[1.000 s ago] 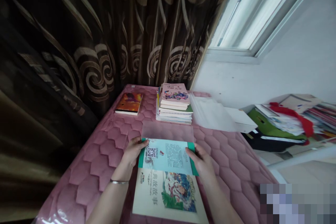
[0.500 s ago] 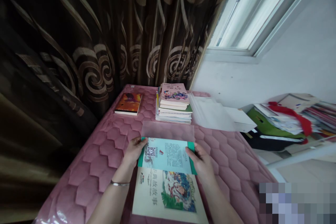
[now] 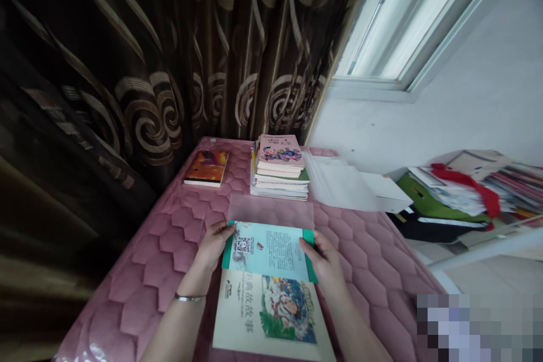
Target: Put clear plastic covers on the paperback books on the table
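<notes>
An open picture book (image 3: 269, 305) lies face down on the pink quilted surface (image 3: 169, 254), its illustrated cover toward me. Its green-edged cover flap (image 3: 268, 250) is folded over, with a translucent plastic cover sheet (image 3: 271, 210) reaching out beyond it. My left hand (image 3: 213, 244) pinches the flap's left edge. Gripping the flap's right edge is my right hand (image 3: 326, 260). A thin bracelet circles my left wrist.
A stack of several books (image 3: 280, 167) stands at the far middle, an orange book (image 3: 207, 167) to its left. Clear plastic sheets (image 3: 339, 181) lie right of the stack. A dark patterned curtain (image 3: 169, 56) hangs behind. Piled books and papers (image 3: 466, 192) sit at the right.
Almost nothing: both hands hold the same grip on the flap, and the view has drifted slightly.
</notes>
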Demonstrator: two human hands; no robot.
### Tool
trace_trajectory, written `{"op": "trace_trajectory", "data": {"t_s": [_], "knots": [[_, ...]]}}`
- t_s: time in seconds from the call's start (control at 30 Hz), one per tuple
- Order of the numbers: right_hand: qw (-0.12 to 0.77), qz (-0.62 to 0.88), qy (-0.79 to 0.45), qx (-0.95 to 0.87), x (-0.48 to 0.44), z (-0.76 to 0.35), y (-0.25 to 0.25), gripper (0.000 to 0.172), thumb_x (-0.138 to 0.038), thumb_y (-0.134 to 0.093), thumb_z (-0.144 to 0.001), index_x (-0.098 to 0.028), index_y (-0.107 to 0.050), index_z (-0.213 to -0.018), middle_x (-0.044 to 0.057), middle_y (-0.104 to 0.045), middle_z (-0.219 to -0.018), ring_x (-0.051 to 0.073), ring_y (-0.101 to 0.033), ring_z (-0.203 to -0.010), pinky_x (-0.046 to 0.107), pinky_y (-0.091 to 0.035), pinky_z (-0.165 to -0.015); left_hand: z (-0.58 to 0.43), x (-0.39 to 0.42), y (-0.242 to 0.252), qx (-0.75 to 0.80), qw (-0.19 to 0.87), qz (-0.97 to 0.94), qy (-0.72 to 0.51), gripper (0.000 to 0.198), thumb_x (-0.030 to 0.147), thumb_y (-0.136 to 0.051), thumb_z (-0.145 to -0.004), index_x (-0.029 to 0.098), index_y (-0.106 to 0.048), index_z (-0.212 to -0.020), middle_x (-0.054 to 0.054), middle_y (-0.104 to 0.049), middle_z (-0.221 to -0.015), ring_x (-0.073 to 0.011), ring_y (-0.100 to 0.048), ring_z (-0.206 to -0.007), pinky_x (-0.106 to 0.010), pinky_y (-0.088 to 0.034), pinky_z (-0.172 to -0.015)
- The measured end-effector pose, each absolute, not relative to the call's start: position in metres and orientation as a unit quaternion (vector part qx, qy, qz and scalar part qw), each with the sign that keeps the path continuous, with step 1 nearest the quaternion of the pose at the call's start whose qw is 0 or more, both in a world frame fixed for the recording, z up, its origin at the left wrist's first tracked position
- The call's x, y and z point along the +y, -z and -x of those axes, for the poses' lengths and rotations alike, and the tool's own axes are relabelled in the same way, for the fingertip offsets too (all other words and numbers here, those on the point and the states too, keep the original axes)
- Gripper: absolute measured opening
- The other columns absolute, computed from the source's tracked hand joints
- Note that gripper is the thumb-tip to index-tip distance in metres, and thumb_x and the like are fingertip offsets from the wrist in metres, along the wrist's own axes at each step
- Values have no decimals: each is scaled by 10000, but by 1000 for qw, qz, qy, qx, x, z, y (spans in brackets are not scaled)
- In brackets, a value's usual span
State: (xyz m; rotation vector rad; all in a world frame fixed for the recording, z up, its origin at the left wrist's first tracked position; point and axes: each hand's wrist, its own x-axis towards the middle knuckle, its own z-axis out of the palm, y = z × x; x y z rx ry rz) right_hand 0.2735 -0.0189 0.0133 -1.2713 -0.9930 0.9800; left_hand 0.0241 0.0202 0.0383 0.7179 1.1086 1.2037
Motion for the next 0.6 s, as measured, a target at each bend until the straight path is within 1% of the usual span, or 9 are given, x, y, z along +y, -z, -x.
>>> {"op": "trace_trajectory", "data": {"t_s": [0.2, 0.4, 0.5, 0.6], "knots": [[590, 541, -429, -417, -18, -274, -13, 277, -427, -745, -639, -203, -644, -765, -7, -627, -669, 178, -549, -625, 270, -440, -585, -25, 22, -32, 494, 630, -310, -514, 329, 359, -833, -492, 144, -680, -688, -45, -690, -655, -157, -620, -605, -255, -478, -589], [588, 541, -428, -423, -18, -273, -11, 291, -440, -722, -675, -198, -638, -813, 16, -651, -737, 196, -569, -674, 288, -455, -610, -28, 21, -37, 503, 620, -305, -518, 324, 390, -817, -520, 149, -655, -664, -31, -678, -631, -149, -611, -581, -237, -460, -547], [589, 548, -413, -426, -17, -271, -11, 294, -449, -719, -677, -200, -643, -815, 21, -665, -758, 201, -579, -693, 291, -459, -626, -28, 19, -42, 495, 632, -295, -518, 342, 377, -825, -496, 149, -660, -690, -14, -674, -634, -136, -602, -574, -227, -457, -551], [591, 557, -404, -422, -18, -269, -14, 319, -472, -726, -657, -198, -652, -802, 20, -674, -749, 202, -588, -688, 290, -465, -628, -26, 19, -43, 497, 631, -313, -507, 392, 363, -839, -461, 145, -671, -740, -18, -685, -670, -145, -606, -590, -241, -470, -578]]}}
